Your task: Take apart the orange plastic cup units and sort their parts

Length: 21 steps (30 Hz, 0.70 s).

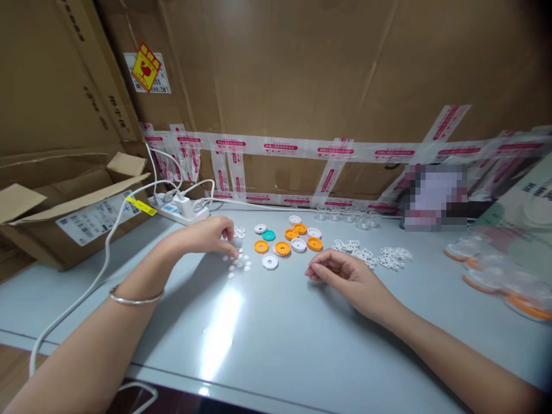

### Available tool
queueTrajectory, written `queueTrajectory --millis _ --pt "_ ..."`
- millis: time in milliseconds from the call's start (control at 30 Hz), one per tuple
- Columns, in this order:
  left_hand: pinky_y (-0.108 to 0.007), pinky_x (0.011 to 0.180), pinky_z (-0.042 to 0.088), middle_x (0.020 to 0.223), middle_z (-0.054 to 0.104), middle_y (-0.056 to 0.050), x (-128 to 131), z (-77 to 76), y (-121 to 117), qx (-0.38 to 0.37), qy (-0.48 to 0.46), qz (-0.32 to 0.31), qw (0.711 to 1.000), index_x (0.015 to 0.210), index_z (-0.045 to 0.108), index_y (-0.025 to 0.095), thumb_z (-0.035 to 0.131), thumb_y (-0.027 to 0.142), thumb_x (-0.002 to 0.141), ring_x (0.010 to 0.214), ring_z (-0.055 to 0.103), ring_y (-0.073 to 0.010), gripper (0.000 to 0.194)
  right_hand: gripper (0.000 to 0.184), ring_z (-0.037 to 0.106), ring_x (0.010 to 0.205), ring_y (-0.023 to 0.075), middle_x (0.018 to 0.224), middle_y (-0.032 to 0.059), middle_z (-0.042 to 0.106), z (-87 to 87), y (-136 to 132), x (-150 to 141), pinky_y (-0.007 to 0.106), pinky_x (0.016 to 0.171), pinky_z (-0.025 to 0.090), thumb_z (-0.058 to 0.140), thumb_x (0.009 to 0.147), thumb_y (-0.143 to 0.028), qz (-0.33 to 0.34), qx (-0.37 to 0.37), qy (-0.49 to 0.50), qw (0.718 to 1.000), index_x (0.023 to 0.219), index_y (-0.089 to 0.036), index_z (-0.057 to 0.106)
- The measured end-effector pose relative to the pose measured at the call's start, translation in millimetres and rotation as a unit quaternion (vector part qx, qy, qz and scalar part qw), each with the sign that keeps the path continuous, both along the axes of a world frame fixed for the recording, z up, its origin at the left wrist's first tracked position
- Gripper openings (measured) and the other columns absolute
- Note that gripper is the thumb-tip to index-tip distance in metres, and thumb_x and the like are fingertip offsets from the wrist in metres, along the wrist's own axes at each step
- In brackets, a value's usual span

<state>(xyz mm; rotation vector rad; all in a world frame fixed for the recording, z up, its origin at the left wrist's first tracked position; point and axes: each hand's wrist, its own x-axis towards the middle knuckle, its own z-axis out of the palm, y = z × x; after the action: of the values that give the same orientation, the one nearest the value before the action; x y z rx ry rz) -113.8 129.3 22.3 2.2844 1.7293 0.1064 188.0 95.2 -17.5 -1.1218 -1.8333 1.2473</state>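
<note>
Across the tabletop (267,333): both hands at loose round parts.

Head view: left hand (207,234) reaches down at small white discs (247,265), fingertips bent in among them; can't tell if one is pinched. Right hand (345,279) loosely curled, thumb near index finger, just right of the shallow round cups (282,248); can't tell if anything's held. Cups: orange, white, one teal, mid-table, center holes visible. White openwork pieces (392,259) beyond right hand. Clear domes (485,259) far right, with orange and white bases. Cardboard box (90,221) far left, flaps open, contents not readable. Power strip (183,214) beside it.
</note>
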Motion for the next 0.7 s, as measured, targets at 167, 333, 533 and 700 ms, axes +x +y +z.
queueTrajectory --millis 167,333,533,700 --pt "-0.022 0.057 0.037 0.078 0.062 -0.002 -40 16.3 1 0.008 0.005 0.040 0.999 0.078 0.059 0.019 0.053 0.044 0.069 0.069 0.054 -0.0160 0.028 0.028 0.060 0.082 0.0175 0.083 0.0054 0.063 1.9 1 3 0.035 0.079 0.050 0.055 0.076 -0.046 -0.012 0.006 0.017 1.000 0.080 -0.018 0.057" --pt "-0.022 0.055 0.038 0.068 0.063 0.001 -72 10.0 7 -0.040 0.056 0.053 0.996 0.065 0.060 0.020 0.049 0.026 0.062 0.064 0.054 -0.0152 0.013 0.028 0.060 0.084 0.0181 0.085 0.0060 0.063 5.2 2 6 0.035 0.080 0.049 0.055 0.077 -0.046 -0.019 0.012 0.008 1.000 0.081 -0.018 0.058" --pt "-0.021 0.053 0.037 0.069 0.065 0.000 -60 3.6 7 -0.087 0.068 0.095 0.989 0.069 0.063 0.019 0.056 0.032 0.055 0.065 0.056 -0.0166 0.020 0.028 0.060 0.082 0.0179 0.086 0.0060 0.065 12.5 4 12 0.032 0.079 0.048 0.054 0.077 -0.046 -0.060 0.064 -0.023 0.996 0.083 -0.019 0.059" --pt "-0.022 0.054 0.038 0.073 0.065 -0.003 -46 -1.0 8 -0.095 0.075 0.079 0.990 0.071 0.064 0.018 0.059 0.040 0.055 0.066 0.056 -0.0175 0.027 0.022 0.060 0.077 0.0155 0.081 0.0045 0.065 32.3 14 32 0.028 0.074 0.048 0.058 0.076 -0.041 -0.152 0.161 0.001 0.975 0.080 -0.020 0.058"
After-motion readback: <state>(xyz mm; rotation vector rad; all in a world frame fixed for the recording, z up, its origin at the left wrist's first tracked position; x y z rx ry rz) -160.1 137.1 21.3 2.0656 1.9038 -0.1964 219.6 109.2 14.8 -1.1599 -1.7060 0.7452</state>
